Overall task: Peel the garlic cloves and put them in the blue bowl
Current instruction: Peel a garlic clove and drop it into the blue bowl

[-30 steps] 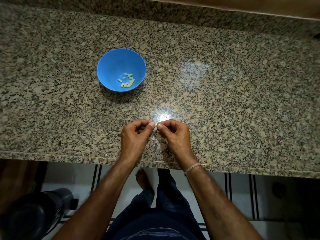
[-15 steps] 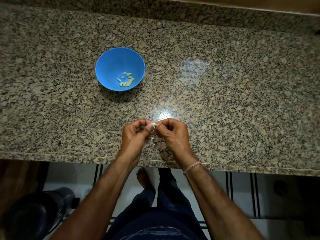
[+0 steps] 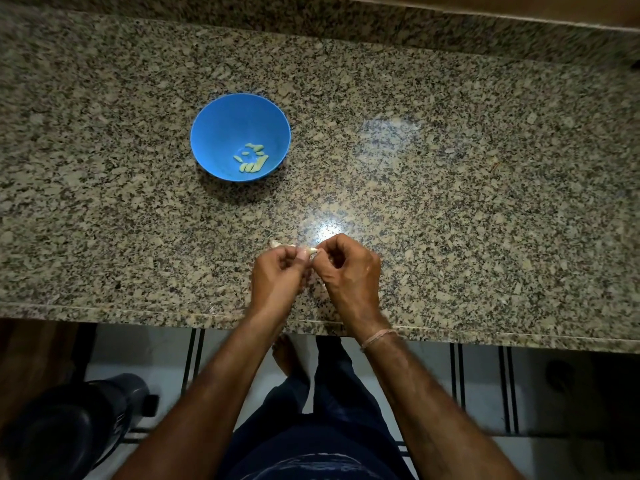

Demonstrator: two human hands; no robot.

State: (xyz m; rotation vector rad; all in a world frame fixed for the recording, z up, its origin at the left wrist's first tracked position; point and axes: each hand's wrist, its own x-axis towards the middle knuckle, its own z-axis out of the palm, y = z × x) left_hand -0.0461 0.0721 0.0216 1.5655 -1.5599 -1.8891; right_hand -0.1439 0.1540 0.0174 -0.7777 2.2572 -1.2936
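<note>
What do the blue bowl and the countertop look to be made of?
Blue bowl: probably plastic, smooth and fairly matte; uniform saturated colour, thin rim, no sharp glints.
Countertop: polished granite or similar stone; speckled tan-and-black grain, mirror-like lamp reflection.

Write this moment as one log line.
step: peeling | left hand: pinches garlic clove | right hand: pinches garlic clove | blue bowl: holds peeled cloves
</note>
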